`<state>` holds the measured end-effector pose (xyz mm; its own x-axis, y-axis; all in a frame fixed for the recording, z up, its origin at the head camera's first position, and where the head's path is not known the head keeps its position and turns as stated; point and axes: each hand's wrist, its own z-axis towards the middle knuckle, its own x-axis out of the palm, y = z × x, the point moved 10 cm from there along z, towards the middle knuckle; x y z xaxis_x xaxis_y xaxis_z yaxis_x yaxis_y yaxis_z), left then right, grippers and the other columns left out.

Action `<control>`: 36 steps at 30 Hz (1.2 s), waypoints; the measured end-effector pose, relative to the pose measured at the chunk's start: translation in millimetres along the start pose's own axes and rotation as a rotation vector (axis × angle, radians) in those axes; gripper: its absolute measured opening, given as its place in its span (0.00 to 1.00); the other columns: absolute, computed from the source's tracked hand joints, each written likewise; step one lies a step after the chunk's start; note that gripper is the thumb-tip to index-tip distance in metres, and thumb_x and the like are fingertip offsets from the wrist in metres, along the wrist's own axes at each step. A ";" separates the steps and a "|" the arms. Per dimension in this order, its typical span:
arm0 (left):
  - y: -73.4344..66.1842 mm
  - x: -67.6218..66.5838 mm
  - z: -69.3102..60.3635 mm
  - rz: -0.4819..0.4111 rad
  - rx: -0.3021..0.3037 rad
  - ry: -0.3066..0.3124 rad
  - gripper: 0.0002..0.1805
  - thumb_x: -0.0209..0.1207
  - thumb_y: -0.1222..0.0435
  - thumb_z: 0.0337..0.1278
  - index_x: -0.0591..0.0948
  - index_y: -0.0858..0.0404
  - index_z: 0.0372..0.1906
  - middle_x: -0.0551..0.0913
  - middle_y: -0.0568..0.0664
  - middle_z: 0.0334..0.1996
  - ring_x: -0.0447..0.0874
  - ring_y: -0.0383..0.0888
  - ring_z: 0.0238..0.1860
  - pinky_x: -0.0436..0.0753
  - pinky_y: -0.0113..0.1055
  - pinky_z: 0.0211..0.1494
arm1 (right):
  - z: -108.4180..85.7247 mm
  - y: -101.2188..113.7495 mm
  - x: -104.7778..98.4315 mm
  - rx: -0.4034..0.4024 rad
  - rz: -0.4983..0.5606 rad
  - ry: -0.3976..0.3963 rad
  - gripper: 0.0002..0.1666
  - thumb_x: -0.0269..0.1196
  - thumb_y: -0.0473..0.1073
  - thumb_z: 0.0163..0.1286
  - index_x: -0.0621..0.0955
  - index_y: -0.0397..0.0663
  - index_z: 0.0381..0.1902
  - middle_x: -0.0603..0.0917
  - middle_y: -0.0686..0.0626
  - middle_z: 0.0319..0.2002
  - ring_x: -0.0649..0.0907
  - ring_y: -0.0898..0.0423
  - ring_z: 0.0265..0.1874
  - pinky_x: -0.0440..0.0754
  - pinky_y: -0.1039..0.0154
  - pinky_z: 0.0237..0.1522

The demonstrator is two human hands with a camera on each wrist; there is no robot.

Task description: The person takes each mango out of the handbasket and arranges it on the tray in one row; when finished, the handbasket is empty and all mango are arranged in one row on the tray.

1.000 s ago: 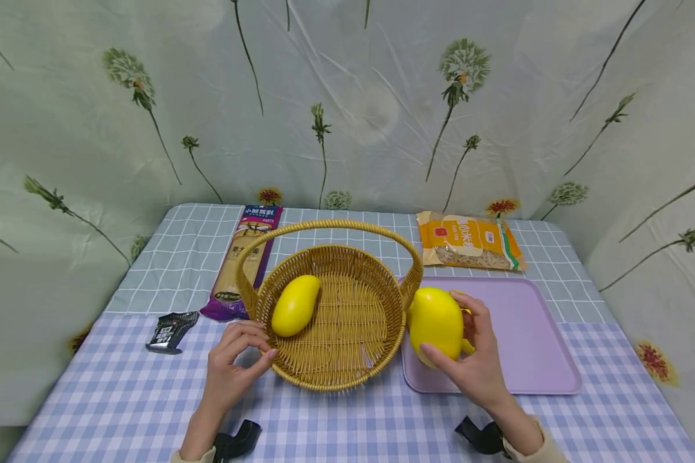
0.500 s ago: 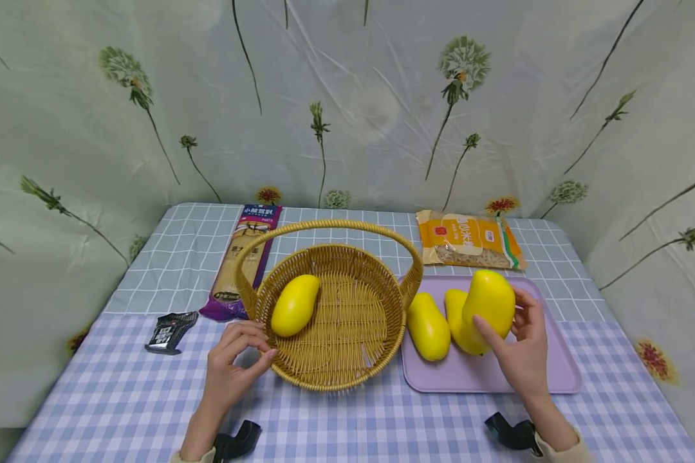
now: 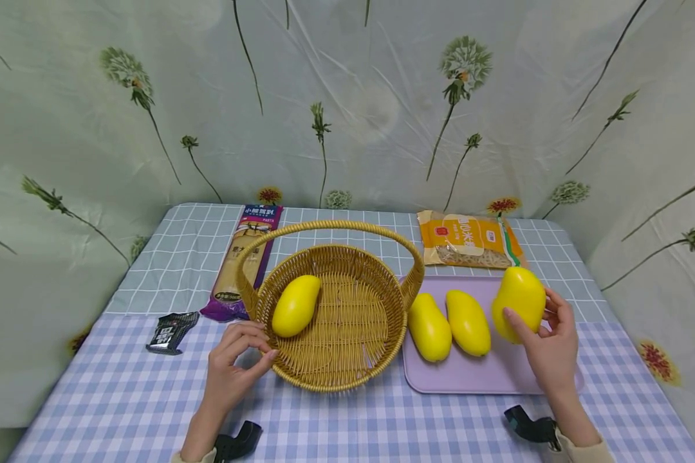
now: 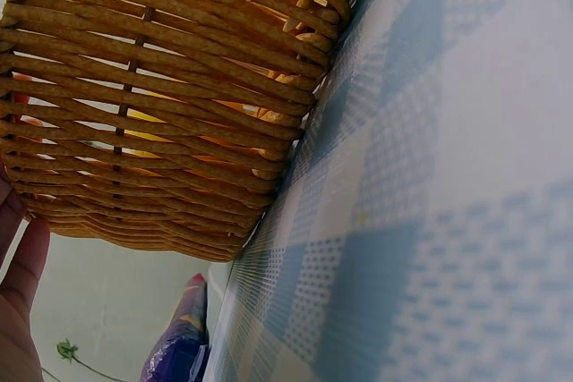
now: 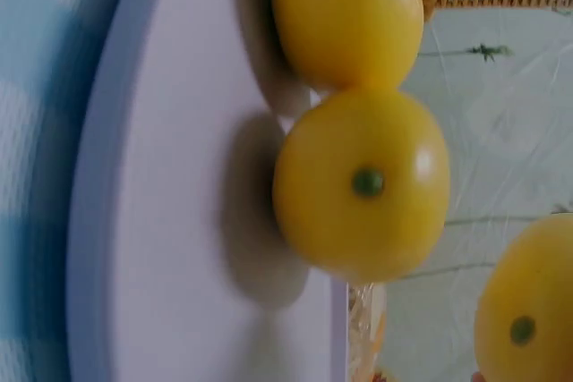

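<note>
My left hand (image 3: 235, 361) pinches the near left rim of a round wicker basket (image 3: 338, 386) with an arched handle. In the left wrist view, the thumb and a finger meet at the woven wall (image 4: 161, 123). One yellow mango (image 3: 296, 306) lies inside the basket on its left side. On the right, my right hand (image 3: 556, 344) grips another mango (image 3: 519, 303), raised above the right part of a lilac tray (image 3: 498, 379). Two mangoes, a left one (image 3: 429, 327) and a right one (image 3: 468, 323), lie side by side on the tray, left of that hand.
A purple pasta packet (image 3: 246, 263) lies behind the basket to the left. Behind the tray is an orange packet (image 3: 469, 240). A small black wrapper (image 3: 172, 332) lies at the left on the checked tablecloth (image 3: 347, 431). A flowered curtain (image 3: 376, 109) hangs at the back.
My right hand has carried its mango rightward from beside the basket, across the tray. The two mangoes on the tray have come into full view. My left hand and the basket have stayed put.
</note>
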<state>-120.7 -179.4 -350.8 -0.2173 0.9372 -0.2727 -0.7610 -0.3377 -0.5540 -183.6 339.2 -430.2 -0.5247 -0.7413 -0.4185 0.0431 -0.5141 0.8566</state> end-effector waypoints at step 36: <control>0.1 0.5 0.4 -0.001 -0.017 0.006 0.09 0.68 0.67 0.50 0.79 0.65 0.22 0.79 0.58 0.29 0.75 0.55 0.40 0.73 0.31 0.55 | -11.5 -7.0 18.6 0.358 -0.281 0.325 0.48 0.62 0.60 0.63 0.58 0.39 0.70 0.64 0.31 0.58 0.65 0.36 0.53 0.70 0.46 0.50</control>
<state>-121.1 -178.9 -350.7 -0.2131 0.9371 -0.2765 -0.7508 -0.3382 -0.5673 -183.9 324.1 -447.5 -0.1826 -0.7211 -0.6684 -0.3819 -0.5744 0.7240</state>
